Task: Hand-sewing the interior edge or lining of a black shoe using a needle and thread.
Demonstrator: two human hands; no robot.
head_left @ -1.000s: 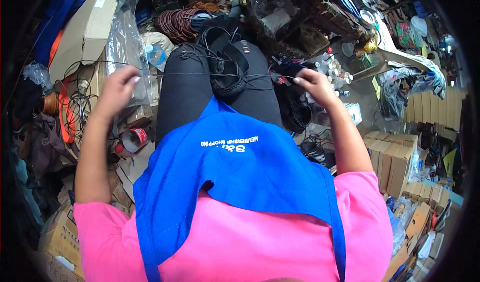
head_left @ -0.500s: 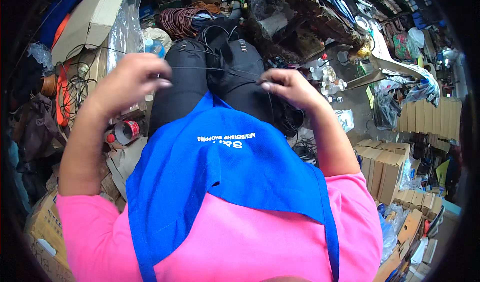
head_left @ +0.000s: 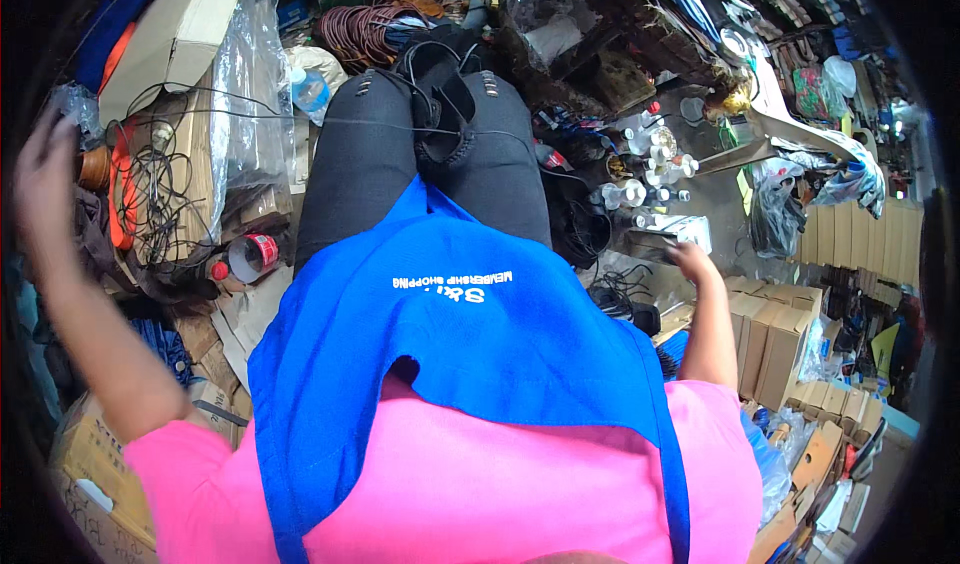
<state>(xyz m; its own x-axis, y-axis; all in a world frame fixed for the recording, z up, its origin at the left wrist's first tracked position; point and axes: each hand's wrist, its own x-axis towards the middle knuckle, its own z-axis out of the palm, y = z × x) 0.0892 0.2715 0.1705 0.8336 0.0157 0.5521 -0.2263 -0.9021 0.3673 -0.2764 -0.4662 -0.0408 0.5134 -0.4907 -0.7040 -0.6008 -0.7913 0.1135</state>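
Between my knees is a black, shoe-like piece (head_left: 440,114) with a ribbed lower edge; I cannot make out its exact kind. A thin dark cord (head_left: 370,124) runs across my thighs beside it and on toward the left. Far out at the left edge, my left hand (head_left: 48,169) is raised and smeared by motion, so its grip does not show. My right hand (head_left: 690,262) is out to the right, beside a white box (head_left: 685,230). Its fingers are curled together, and what they hold is too small to tell. A blue apron (head_left: 470,334) covers my lap.
Several clear bottles (head_left: 655,159) stand at the right, with stacked cardboard boxes (head_left: 765,334) nearer. At left lie a tangle of black wire (head_left: 165,199), a red-labelled bottle (head_left: 250,257) and a plastic-wrapped cardboard pack (head_left: 245,94). A coil of brown cord (head_left: 360,36) lies beyond my knees.
Both hands have moved apart from over my thighs, the left far out to the left, the right outward and nearer me. The cord now lies across a wider span, and my knees have shifted.
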